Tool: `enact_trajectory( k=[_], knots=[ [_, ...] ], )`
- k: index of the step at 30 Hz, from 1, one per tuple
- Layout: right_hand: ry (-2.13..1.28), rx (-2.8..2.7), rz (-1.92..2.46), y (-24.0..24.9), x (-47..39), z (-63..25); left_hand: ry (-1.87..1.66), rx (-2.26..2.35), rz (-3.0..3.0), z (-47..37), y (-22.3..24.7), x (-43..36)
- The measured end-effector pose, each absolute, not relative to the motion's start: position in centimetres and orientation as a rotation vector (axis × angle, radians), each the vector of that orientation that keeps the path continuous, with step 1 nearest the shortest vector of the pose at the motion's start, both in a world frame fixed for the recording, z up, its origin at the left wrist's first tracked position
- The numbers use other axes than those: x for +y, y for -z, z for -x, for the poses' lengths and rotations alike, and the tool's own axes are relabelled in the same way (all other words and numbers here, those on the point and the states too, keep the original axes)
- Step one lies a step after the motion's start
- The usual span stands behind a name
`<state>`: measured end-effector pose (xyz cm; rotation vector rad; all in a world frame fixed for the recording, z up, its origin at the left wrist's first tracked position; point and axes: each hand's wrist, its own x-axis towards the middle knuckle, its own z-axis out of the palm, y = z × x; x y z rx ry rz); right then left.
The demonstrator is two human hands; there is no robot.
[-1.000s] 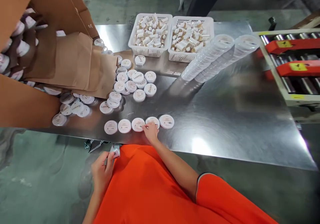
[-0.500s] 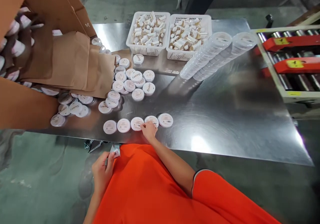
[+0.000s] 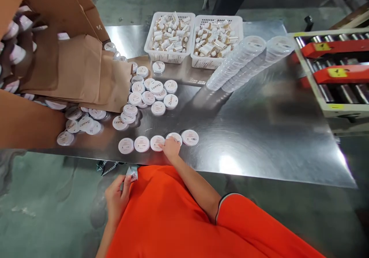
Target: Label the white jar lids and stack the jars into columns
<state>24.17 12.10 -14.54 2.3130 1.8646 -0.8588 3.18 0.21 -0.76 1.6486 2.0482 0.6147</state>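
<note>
Several round white jars (image 3: 142, 144) stand in a row along the table's near edge, printed sides up. My right hand (image 3: 171, 147) reaches over the row. Its fingers touch the top of the second jar from the right (image 3: 175, 136) and partly cover it; its thumb stretches left to the middle jar (image 3: 157, 143). The rightmost jar (image 3: 190, 138) bears a small barcode label. Below the table edge, my left hand (image 3: 117, 196) is closed, pinching a small piece of sticker sheet (image 3: 132, 173) with a barcode showing.
Loose jars (image 3: 148, 97) lie left of centre beside a cardboard box (image 3: 31, 123) with brown dividers (image 3: 77, 70). Behind are two white baskets (image 3: 168, 56) of small bottles. Tall leaning stacks of clear-wrapped jars (image 3: 236, 64) stand right of them. A roller conveyor (image 3: 331, 93) adjoins the right side.
My right fingers have shifted slightly over the second jar from the right, and the pale label formerly seen by the thumb no longer shows. My left hand keeps its hold on the sticker sheet.
</note>
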Motion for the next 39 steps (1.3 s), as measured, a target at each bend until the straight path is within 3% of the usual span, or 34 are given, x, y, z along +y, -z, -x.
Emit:
enact_trajectory(
  k=[12, 15, 18, 20, 27, 34, 39],
  knots=[
    [1.272, 1.925, -2.496, 12.3, 11.7, -25.1, -0.648, 2.084, -1.585, -3.1, 0.3, 0.1],
    [1.881, 2.227, -2.185, 9.3, 10.1, -23.1, -0.689, 2.094, -1.579, -3.4, 0.2, 0.5],
    [2.707, 2.202, -1.441, 5.9, 8.5, -20.7, -0.734, 2.056, -1.575, -3.7, 0.1, 1.0],
    [2.877, 2.059, -1.268, 4.1, 7.7, -19.4, -0.735, 2.024, -1.571, -3.8, 0.1, 1.3],
    [2.764, 2.105, -1.515, 3.1, 7.3, -18.3, -0.973, 1.803, -1.268, -4.3, 0.1, 1.5],
    [2.857, 1.950, -1.549, 2.8, 7.2, -18.3, -0.853, 1.883, -1.324, -4.5, 0.2, 1.5],
    [2.671, 2.214, -1.659, 2.7, 7.6, -18.2, -0.790, 1.963, -1.428, -4.3, 0.8, 1.1]
  ],
)
